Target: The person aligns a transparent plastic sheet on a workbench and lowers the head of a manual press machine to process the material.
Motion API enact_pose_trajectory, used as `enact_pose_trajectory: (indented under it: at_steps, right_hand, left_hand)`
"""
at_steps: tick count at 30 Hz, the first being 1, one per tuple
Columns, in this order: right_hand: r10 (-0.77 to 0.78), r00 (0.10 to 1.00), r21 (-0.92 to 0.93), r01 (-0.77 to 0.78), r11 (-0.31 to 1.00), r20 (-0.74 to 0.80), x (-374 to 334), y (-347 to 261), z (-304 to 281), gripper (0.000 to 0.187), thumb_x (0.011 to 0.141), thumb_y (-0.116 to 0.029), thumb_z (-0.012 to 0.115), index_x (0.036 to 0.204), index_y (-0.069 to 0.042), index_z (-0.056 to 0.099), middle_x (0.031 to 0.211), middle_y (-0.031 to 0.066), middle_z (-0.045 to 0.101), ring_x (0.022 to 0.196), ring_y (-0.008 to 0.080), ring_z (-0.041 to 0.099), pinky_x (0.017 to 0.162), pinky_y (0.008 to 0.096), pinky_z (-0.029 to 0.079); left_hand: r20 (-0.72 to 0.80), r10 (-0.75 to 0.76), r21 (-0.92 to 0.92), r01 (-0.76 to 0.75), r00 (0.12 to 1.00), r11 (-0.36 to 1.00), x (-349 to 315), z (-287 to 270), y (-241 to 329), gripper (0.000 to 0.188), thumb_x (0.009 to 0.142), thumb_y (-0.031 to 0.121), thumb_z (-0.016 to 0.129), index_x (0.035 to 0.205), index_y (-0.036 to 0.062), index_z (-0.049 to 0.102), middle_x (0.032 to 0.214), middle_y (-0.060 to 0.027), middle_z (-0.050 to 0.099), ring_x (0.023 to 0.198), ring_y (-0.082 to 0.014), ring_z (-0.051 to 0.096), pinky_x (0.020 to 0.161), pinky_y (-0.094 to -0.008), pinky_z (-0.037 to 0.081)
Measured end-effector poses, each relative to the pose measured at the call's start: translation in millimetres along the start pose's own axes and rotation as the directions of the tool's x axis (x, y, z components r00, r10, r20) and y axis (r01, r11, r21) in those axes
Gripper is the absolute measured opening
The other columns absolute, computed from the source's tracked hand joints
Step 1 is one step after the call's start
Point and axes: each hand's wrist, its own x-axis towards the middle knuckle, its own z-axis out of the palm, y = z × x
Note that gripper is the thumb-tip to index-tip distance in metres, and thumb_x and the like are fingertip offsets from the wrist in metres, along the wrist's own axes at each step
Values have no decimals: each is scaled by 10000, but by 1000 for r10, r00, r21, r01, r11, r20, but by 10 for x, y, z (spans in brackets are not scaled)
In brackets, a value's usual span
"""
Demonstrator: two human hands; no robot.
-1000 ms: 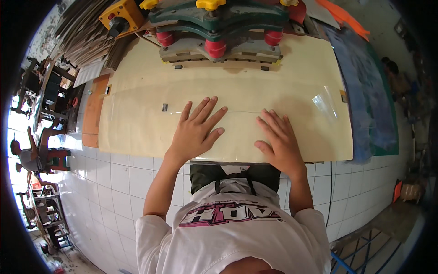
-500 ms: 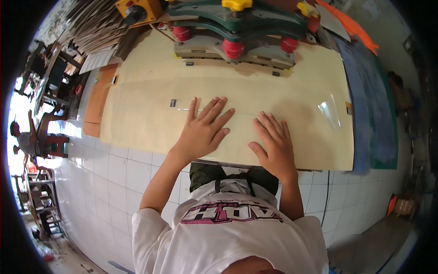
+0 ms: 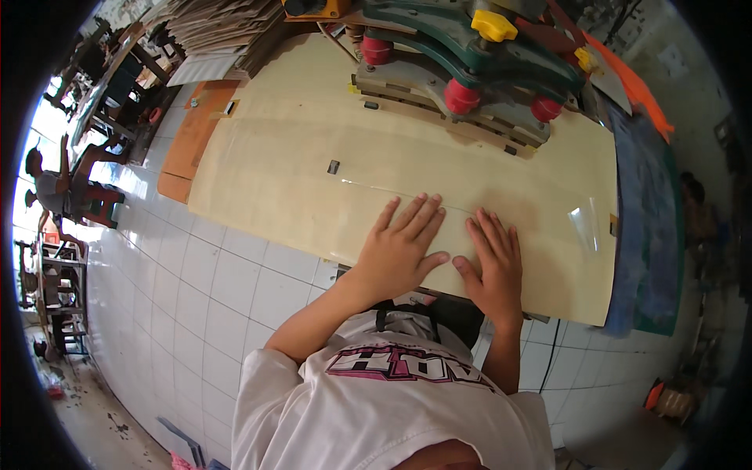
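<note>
My left hand (image 3: 405, 241) lies flat on a cream sheet-covered work surface (image 3: 266, 180), its fingers spread and pointing away from me. Beside it on the right, my right hand (image 3: 495, 254) also rests palm down, fingers stretched out and thumb toward the left hand. A thin shiny line (image 3: 380, 189), apparently the edge of a clear film, runs beneath or just beyond my fingertips. How far that film extends toward me is hard to make out. A small dark mark (image 3: 334, 167) is on the surface to the left of my hands.
A green machine frame (image 3: 435, 47) with red rollers or feet and yellow knobs stands at the far side. Stacked brown sheets (image 3: 227, 31) are at the far left. Blue sheeting (image 3: 638, 227) hangs along the right edge. A seated person (image 3: 59, 180) is at far left.
My left hand has slid right and toward me, closer to my right hand. The whole view has tilted, so the surface and machine appear shifted right. Both hands stay flat.
</note>
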Motion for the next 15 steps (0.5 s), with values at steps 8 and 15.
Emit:
enact_pose_trajectory:
  at_steps: [8,15]
  right_hand:
    - [7,1000,4,-7,1000,-5,-1,-12,-23,558,921,-354,654,1387,-61,564,1518,113,476,1416,328,423,1176,565,257]
    - [-8,1000,8,8,1000,-13,-7,10,-15,555,927,-357,648,1387,-60,563,1517,113,477,1416,326,423,1179,566,256]
  left_hand:
    - [-42,-149,69,152,988,986,-228,-228,-323,617,984,394,549,1448,-5,472,1550,-159,427,1447,-328,381,1189,-527,240]
    - [-133,-254,96,267,958,959,-331,-248,-498,597,971,373,570,1435,5,496,1521,-177,463,1439,-330,399,1188,-545,233]
